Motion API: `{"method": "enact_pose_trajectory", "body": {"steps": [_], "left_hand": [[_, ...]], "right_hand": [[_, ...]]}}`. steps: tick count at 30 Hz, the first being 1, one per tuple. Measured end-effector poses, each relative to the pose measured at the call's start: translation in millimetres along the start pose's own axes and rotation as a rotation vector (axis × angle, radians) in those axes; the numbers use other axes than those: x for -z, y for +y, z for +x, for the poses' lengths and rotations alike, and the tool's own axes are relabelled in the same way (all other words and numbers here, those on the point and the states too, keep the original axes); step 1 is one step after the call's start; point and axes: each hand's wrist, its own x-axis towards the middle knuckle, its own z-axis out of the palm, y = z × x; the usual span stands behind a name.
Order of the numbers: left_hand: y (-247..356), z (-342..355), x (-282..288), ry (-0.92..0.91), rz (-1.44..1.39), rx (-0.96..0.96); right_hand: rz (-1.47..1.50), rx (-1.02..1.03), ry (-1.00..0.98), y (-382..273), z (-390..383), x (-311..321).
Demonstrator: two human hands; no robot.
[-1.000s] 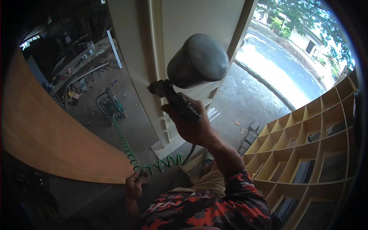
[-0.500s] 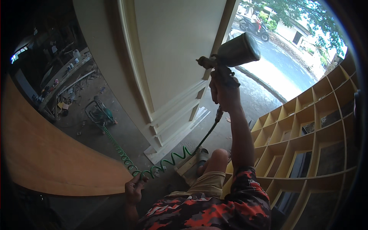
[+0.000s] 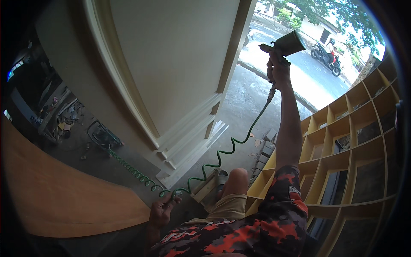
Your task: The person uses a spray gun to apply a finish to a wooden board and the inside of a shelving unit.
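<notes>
With my arm stretched out to the upper right, my right hand point(image 3: 279, 73) grips a spray gun point(image 3: 266, 48) with a metal cup point(image 3: 289, 43), by the right edge of a cream panel with raised moldings point(image 3: 175, 64). A green coiled hose point(image 3: 233, 146) runs from the gun's handle down across my body to a green wheeled machine point(image 3: 105, 136) on the left. Low in the view, my left hand point(image 3: 165, 207) holds the hose between its fingers.
Yellow wooden cubby shelving point(image 3: 342, 150) stands on the right, a curved wooden board point(image 3: 64, 197) at lower left. A cluttered bench point(image 3: 51, 124) is at far left. A wooden piece point(image 3: 199, 196) lies by my foot. Outside, a person rides a scooter point(image 3: 325, 58) along the road.
My right hand and the gun have moved up and rightward, stretching the hose. The panel appears farther left and larger. The scooter, absent at first, has moved rightward along the road.
</notes>
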Motion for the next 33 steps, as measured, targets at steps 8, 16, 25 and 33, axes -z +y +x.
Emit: {"method": "enact_pose_trajectory", "body": {"steps": [8, 16, 25, 33], "left_hand": [[11.9, 33.4, -16.7, -0.051, 0.030, 0.000], [2.5, 22.1, -10.7, -0.014, 0.000, -0.008], [-13.4, -25.9, 28.9, 0.076, 0.079, 0.023], [-55.4, -82.5, 65.9, 0.227, 0.023, 0.021]], "right_hand": [[-0.079, -0.007, 0.081, 26.6, 75.3, 32.2], [-0.210, 0.033, 0.124, 27.6, 41.7, 11.6], [-0.042, -0.109, -0.135, -31.7, -140.8, -83.0], [-0.003, -0.080, -0.394, -87.6, -278.6, -171.9]]}}
